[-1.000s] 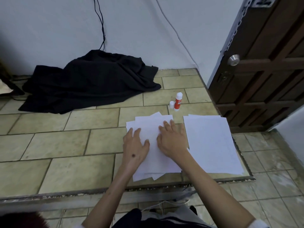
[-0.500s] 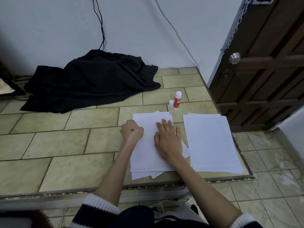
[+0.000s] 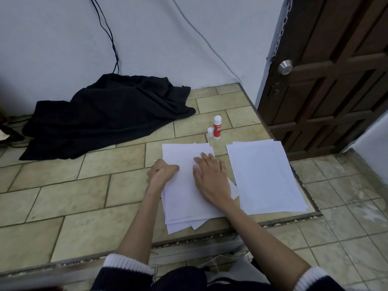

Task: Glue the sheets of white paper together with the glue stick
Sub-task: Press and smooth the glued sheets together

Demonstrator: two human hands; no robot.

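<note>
A loose stack of white paper sheets point(image 3: 184, 198) lies on the tiled platform in front of me. My right hand point(image 3: 210, 175) rests flat on its top sheet, fingers spread. My left hand point(image 3: 162, 170) is curled into a fist and presses on the stack's left edge. A second, neater pile of white sheets point(image 3: 264, 177) lies to the right, untouched. Beyond the papers stands a red and white glue stick point(image 3: 217, 128), upright, with its white cap point(image 3: 210, 131) beside it.
A crumpled black cloth point(image 3: 109, 114) covers the far left of the tiled platform point(image 3: 73, 198). A dark wooden door point(image 3: 327, 76) stands at the right. The platform's front edge point(image 3: 189, 240) drops to a lower tiled floor. Cables hang down the white wall.
My left hand went from flat with spread fingers to a fist and slid up the stack's left edge. The top sheet now lies straighter. My right hand stayed flat on the paper.
</note>
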